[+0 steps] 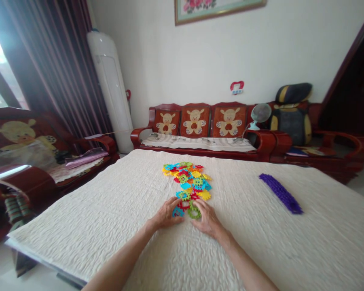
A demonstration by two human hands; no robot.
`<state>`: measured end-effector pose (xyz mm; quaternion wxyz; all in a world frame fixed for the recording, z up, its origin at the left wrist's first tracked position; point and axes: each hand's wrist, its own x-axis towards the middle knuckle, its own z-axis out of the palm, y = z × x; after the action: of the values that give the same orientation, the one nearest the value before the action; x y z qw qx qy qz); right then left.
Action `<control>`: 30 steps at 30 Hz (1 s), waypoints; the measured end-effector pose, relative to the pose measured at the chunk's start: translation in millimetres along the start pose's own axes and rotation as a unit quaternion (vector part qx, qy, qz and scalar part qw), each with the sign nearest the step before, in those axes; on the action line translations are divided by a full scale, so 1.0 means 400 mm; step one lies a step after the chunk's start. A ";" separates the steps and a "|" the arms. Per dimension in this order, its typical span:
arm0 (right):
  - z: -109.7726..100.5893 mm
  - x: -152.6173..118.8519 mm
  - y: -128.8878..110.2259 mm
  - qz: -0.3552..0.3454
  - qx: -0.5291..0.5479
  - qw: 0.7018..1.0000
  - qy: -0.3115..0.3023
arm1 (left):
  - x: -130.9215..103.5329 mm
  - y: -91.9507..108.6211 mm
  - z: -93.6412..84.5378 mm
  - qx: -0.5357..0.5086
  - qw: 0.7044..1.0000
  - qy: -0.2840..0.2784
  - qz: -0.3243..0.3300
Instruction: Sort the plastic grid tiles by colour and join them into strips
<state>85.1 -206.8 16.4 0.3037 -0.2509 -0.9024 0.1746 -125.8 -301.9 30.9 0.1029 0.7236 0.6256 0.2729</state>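
A loose pile of flat plastic pieces (198, 183) in red, yellow, blue, green and orange lies on a cream quilted table cover (118, 206). At its near end, my left hand (166, 213) curves around a blue piece (178, 211), fingers apart and touching its edge. My right hand (207, 217) is beside a green ring-shaped piece (194, 211), its thumb and fingers spread around the right side. A red piece (185, 205) lies between the two hands. Neither hand has lifted anything off the cover.
A purple textured strip (280, 193) lies on the right part of the table. Beyond the far edge stands a red wooden sofa (197, 151) with bear cushions. A small fan (261, 113) is by its right arm, and another wooden seat (27, 178) stands at the left.
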 end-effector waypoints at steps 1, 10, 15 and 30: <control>-0.005 0.001 0.006 -0.008 0.006 1.000 0.008 | 0.014 0.003 0.008 -0.008 1.000 0.006 0.007; -0.057 -0.012 0.045 -0.033 0.039 0.999 0.014 | 0.141 0.020 0.081 -0.042 0.989 0.110 0.088; -0.085 -0.001 0.071 -0.016 0.042 0.999 -0.015 | 0.228 0.044 0.119 -0.054 0.985 0.102 0.131; -0.172 0.087 0.287 0.008 -0.045 0.999 -0.021 | 0.503 0.083 0.186 -0.045 0.973 0.119 0.191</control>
<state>144.7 -82.9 30.7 0.2718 -0.2677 -0.9136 0.1409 -44.9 -100.5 39.2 0.0058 0.7867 0.4707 0.3994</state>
